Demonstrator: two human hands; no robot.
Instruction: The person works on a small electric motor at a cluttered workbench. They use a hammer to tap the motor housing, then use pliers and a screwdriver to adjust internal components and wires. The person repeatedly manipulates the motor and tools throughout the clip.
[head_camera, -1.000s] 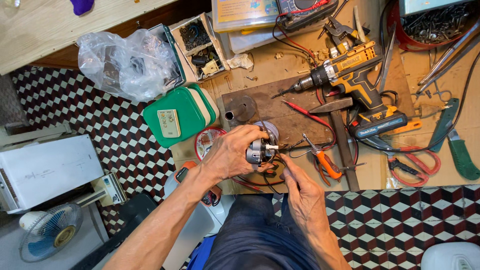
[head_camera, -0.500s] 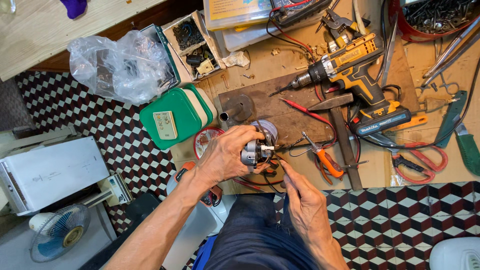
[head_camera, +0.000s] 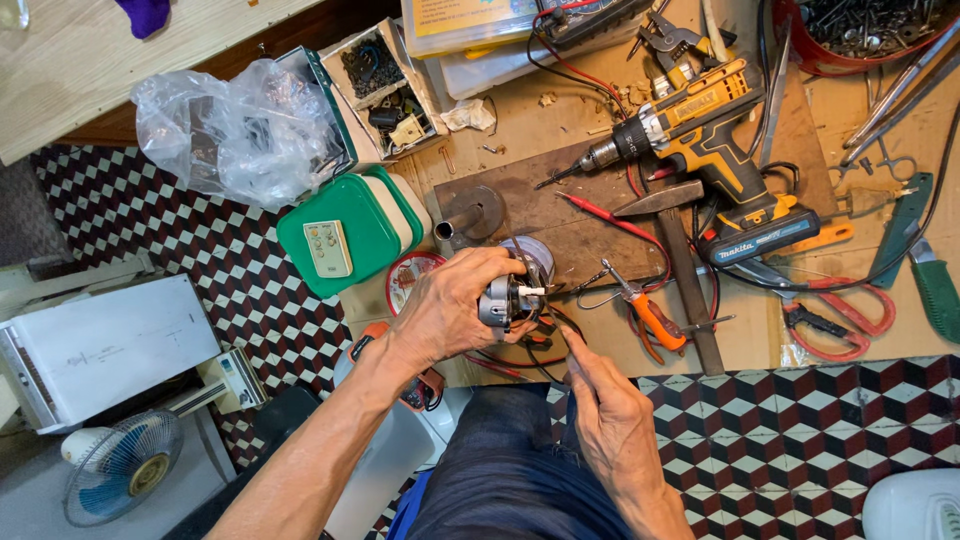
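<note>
The left hand (head_camera: 455, 305) wraps around a small electric motor (head_camera: 505, 300), fingers curled over its dark grey metal body, holding it just above the near edge of the wooden workbench (head_camera: 520, 120). A short pale shaft sticks out of the motor toward the right. The right hand (head_camera: 610, 425) sits below it, over the dark blue trousers (head_camera: 510, 470), with the forefinger stretched up and pinched with the thumb on thin dark wires (head_camera: 545, 345) that run from the motor; what exactly the fingertips grip is too small to tell.

Open room is scarce. To the right of the motor, orange-handled pliers (head_camera: 645, 315) lie just beside it, then a hammer (head_camera: 680, 260) with a flat wooden handle, and red-handled scissors (head_camera: 835, 315) near the bench edge. Behind the motor lies a dark, worn metal plate (head_camera: 560, 215) with a short upright steel tube (head_camera: 460, 220). A yellow and black cordless drill (head_camera: 700, 130) lies across the back, its bit pointing left. A red probe lead (head_camera: 610, 220) crosses the plate.

To the left, a glossy green plastic box (head_camera: 345, 235) overhangs the bench corner, and a crumpled clear plastic bag (head_camera: 235, 130) lies behind it. The floor (head_camera: 800, 440) has a checkered cube pattern; a white fan (head_camera: 120, 465) stands at lower left.
</note>
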